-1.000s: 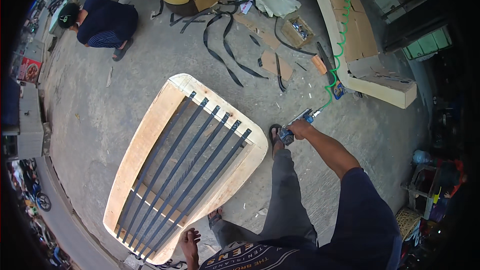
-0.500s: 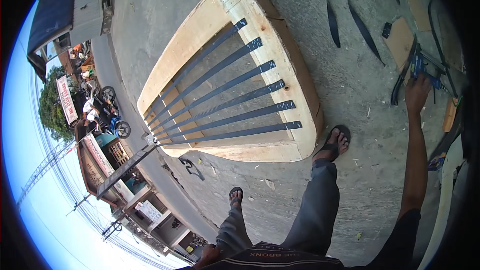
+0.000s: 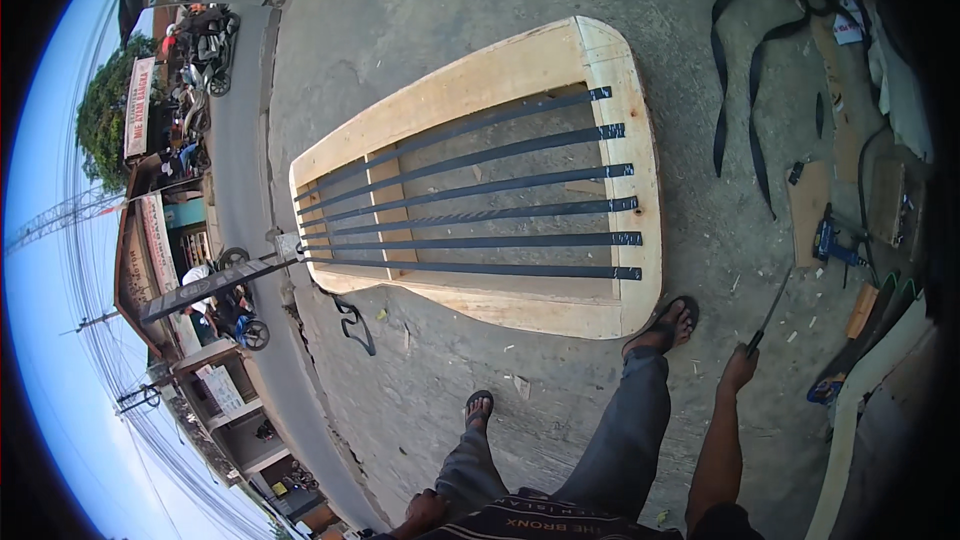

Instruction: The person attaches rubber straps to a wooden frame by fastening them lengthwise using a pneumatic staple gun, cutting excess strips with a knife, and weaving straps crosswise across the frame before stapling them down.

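Observation:
My right hand (image 3: 738, 368) is closed on the black handle of a long, thin metal tool (image 3: 774, 302), held right of my foot. My left hand (image 3: 426, 508) is low beside my left thigh, fingers curled; whether anything is in them I cannot make out. A pale wooden frame (image 3: 612, 58) with rounded corners lies on the concrete ahead, crossed lengthwise by several dark straps (image 3: 490, 202) fastened at the ends. A blue and black staple gun (image 3: 838, 246) lies at the right beside a piece of cardboard (image 3: 805, 202), apart from my hand.
Loose black straps (image 3: 762, 100), a wooden box (image 3: 885, 202), an orange block (image 3: 862, 310) and a long cream padded piece (image 3: 840, 450) are at the right. A road (image 3: 250, 220) with parked motorcycles (image 3: 210, 50), shopfronts and overhead wires runs along the left.
My right hand has let go of the staple gun, now on the floor, and holds the long thin tool, lower and further left. The view has swung round toward the road.

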`<action>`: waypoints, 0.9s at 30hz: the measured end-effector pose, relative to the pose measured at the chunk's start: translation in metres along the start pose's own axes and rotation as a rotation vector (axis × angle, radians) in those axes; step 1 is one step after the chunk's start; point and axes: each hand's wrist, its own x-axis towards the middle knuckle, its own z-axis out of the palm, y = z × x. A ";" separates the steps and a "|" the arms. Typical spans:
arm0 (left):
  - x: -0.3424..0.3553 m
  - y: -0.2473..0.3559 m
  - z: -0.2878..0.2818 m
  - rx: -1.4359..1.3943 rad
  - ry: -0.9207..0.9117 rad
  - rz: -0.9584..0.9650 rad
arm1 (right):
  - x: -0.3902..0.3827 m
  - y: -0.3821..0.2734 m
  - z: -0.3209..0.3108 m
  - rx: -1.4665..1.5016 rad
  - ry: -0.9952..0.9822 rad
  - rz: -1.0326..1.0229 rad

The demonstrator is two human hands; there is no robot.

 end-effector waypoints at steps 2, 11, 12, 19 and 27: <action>0.004 -0.012 -0.005 -0.111 0.010 0.002 | -0.109 0.000 -0.036 0.185 -0.012 -0.032; 0.144 -0.169 0.024 -0.583 0.040 0.295 | -0.440 -0.005 -0.116 -0.159 -0.209 -0.419; 0.159 -0.196 0.029 -0.645 0.058 0.294 | -0.497 -0.003 -0.124 -0.327 -0.138 -0.671; 0.237 -0.353 0.058 -1.061 -0.003 0.438 | -0.757 -0.057 -0.009 -0.539 -0.363 -0.872; 0.328 -0.443 0.048 -1.222 -0.072 0.379 | -1.010 -0.113 0.116 -0.904 -0.909 -1.169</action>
